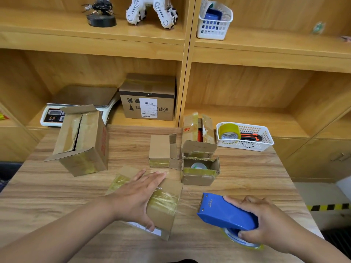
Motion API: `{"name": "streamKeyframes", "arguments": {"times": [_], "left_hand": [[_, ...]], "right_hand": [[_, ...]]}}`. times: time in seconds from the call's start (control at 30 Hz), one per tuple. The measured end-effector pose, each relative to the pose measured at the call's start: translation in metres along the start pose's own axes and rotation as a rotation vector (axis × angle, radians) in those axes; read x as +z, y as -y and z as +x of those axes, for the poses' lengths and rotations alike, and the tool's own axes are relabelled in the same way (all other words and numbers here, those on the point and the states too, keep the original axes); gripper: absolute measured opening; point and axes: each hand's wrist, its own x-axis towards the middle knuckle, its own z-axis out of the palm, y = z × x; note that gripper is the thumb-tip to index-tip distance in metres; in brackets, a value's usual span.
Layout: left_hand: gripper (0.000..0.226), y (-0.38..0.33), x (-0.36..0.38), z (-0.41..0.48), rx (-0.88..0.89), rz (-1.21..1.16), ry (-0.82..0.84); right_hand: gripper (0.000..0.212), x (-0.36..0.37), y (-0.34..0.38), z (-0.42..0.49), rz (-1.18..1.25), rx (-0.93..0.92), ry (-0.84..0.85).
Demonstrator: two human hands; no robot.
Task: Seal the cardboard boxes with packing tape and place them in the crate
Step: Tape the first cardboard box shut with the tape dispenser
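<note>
Brown cardboard box (pixel 163 219) is mid-taping: left hand (pixel 136 194) presses it with straight fingers, right hand (pixel 266 223) clamps the blue plastic tape dispenser (pixel 224 211); I judge a cut comes next.

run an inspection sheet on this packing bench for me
surface: wooden table, in use
job's things: flat box partly taped; big box with end flaps out; small boxes behind, one open
clutter: basket holding tape roll and cutter
grippers: left hand presses flat on the flat box; right hand grips the dispenser
cables: nothing seen
surroundings: shelves with a scale and a labelled box
</note>
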Motion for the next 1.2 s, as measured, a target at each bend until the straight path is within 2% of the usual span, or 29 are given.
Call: {"name": "streamKeyframes", "arguments": {"times": [0.5,0.73,0.83,0.97,1.13,1.2], "left_hand": [[0.140,0.004,0.010,0.000,-0.015,-0.053,-0.012],[0.133,-0.019,0.002,0.012,-0.005,0.079,0.008],[0.132,-0.045,0.001,0.026,0.054,0.102,0.066],[0.134,-0.061,-0.002,0.041,0.051,0.213,0.129],[0.130,-0.059,-0.009,0.036,0.102,0.261,0.068],[0.129,-0.054,-0.012,0.031,0.109,0.226,0.022]], "right_hand": [[0.075,0.040,-0.010,0.021,-0.039,-0.019,-0.024],[0.081,0.061,-0.012,0.031,-0.071,-0.020,-0.067],[0.080,0.065,-0.012,0.034,-0.076,-0.027,-0.067],[0.078,0.068,-0.011,0.036,-0.061,-0.030,-0.083],[0.075,0.057,-0.012,0.024,0.001,-0.053,-0.114],[0.074,0.046,-0.009,0.018,0.102,-0.068,-0.138]]}}
